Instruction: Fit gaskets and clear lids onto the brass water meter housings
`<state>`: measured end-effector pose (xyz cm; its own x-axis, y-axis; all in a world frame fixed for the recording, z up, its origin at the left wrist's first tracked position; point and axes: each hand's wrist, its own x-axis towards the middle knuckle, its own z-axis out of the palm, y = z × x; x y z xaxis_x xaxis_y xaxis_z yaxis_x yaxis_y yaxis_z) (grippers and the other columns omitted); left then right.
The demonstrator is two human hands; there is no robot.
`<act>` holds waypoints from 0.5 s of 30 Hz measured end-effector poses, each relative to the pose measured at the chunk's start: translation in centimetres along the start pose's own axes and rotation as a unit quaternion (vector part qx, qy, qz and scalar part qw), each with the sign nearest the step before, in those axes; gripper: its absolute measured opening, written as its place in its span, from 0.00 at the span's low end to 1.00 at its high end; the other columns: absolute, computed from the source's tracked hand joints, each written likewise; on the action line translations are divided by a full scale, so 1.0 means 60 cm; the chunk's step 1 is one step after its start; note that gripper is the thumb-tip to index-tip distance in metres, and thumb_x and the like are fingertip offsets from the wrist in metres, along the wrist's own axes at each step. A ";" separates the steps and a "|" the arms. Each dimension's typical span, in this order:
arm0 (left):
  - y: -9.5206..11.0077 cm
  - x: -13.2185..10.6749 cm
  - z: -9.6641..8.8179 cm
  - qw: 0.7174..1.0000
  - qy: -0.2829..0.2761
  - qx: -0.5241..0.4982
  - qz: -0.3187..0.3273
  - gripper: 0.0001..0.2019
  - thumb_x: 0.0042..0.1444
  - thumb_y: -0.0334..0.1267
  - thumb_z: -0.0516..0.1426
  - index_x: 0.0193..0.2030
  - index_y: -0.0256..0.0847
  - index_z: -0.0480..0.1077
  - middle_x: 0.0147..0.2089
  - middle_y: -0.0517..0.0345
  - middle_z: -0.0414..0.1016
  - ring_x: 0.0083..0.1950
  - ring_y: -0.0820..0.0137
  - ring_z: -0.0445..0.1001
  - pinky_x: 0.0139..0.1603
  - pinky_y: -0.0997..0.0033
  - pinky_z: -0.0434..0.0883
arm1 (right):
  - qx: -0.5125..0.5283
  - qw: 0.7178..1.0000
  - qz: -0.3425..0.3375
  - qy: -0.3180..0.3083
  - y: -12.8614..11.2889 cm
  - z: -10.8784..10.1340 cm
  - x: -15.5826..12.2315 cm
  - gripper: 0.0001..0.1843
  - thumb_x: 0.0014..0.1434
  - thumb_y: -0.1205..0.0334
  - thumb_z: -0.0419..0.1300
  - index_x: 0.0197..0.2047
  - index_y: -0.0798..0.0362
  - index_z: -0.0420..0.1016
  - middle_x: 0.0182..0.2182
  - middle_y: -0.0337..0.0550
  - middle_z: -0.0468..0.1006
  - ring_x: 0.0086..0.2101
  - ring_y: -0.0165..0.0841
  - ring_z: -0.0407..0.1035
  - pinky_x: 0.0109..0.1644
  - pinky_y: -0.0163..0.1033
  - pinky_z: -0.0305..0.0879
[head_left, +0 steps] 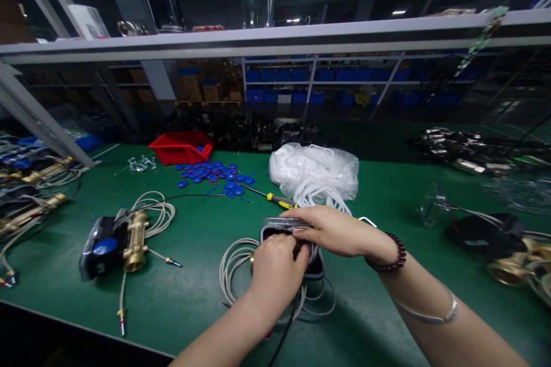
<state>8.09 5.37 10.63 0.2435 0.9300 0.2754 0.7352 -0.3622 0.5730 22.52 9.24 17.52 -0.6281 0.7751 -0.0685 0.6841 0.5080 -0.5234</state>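
A meter with a dark open housing (pixel 317 268) lies in front of me on the green table, its brass body mostly hidden behind my hand. My left hand (pixel 278 261) is closed over the housing, fingertips reaching inside; what they pinch is hidden. Above it, my right hand (pixel 333 230) grips a clear plastic cover (pixel 279 221) between thumb and fingers at the housing's far edge. Pale coiled cable (pixel 230 266) loops out on the left of the meter, and a black cable (pixel 284 335) runs toward me.
Left stands another meter with brass body (pixel 136 241). Beyond my hands lie a yellow-black screwdriver (pixel 279 200), blue caps (pixel 210 172), a red bin (pixel 181 148) and a plastic bag of white ties (pixel 314 169). More meter parts (pixel 482 235) lie right; a shelf beam (pixel 275 43) crosses above.
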 end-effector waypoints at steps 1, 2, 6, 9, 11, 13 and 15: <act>0.004 0.003 0.006 1.000 -0.004 -0.009 -0.015 0.09 0.56 0.32 0.54 0.30 0.36 0.75 0.32 0.46 0.79 0.35 0.57 0.77 0.37 0.59 0.71 | 0.002 1.000 0.000 0.001 -0.001 0.000 -0.001 0.20 0.60 0.67 0.54 0.56 0.51 0.68 0.49 0.44 0.76 0.48 0.40 0.70 0.51 0.43 0.64; 0.006 0.004 0.011 1.000 -0.004 -0.019 -0.022 0.09 0.56 0.30 0.54 0.29 0.36 0.75 0.32 0.46 0.79 0.35 0.57 0.77 0.37 0.59 0.71 | 0.003 1.000 0.000 0.002 -0.003 0.001 -0.001 0.20 0.60 0.68 0.54 0.56 0.51 0.68 0.49 0.44 0.76 0.48 0.41 0.70 0.51 0.44 0.64; 0.006 0.001 0.018 0.997 -0.003 -0.078 -0.017 0.10 0.54 0.25 0.54 0.32 0.39 0.77 0.37 0.51 0.80 0.43 0.61 0.76 0.47 0.60 0.70 | 0.000 1.000 0.005 0.011 -0.007 0.004 -0.006 0.20 0.60 0.68 0.54 0.56 0.52 0.69 0.49 0.45 0.76 0.48 0.42 0.70 0.51 0.45 0.64; 0.003 -0.001 0.012 0.989 -0.019 -0.148 -0.011 0.12 0.54 0.24 0.54 0.37 0.41 0.77 0.42 0.55 0.79 0.47 0.64 0.74 0.50 0.64 0.69 | 0.002 1.000 0.015 0.013 -0.008 0.007 -0.009 0.21 0.60 0.68 0.54 0.56 0.54 0.69 0.50 0.47 0.75 0.49 0.42 0.69 0.52 0.45 0.64; 0.002 -0.003 0.003 0.973 -0.067 -0.221 -0.020 0.12 0.54 0.25 0.53 0.41 0.40 0.76 0.45 0.55 0.78 0.48 0.65 0.73 0.51 0.65 0.68 | 0.005 1.000 0.019 0.011 -0.009 0.007 -0.010 0.21 0.60 0.67 0.54 0.57 0.54 0.68 0.51 0.47 0.74 0.50 0.42 0.69 0.52 0.45 0.63; 0.000 -0.007 -0.011 0.947 -0.131 -0.289 -0.044 0.10 0.55 0.28 0.53 0.42 0.37 0.73 0.44 0.54 0.78 0.47 0.66 0.73 0.49 0.67 0.69 | 0.006 1.000 0.022 0.008 -0.009 0.008 -0.011 0.20 0.61 0.66 0.54 0.57 0.53 0.69 0.50 0.47 0.75 0.49 0.42 0.69 0.52 0.45 0.64; -0.002 -0.014 -0.024 0.940 -0.154 -0.296 -0.072 0.07 0.55 0.31 0.54 0.39 0.36 0.72 0.40 0.55 0.77 0.43 0.67 0.74 0.44 0.69 0.69 | 0.008 1.000 0.021 0.008 -0.010 0.009 -0.012 0.19 0.61 0.65 0.54 0.56 0.52 0.69 0.50 0.46 0.75 0.49 0.42 0.69 0.51 0.45 0.65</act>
<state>6.86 4.54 11.44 0.4066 0.9133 -0.0229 0.3161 -0.1171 0.9415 22.38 8.17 17.42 -0.5923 0.8020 -0.0771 0.7042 0.4688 -0.5333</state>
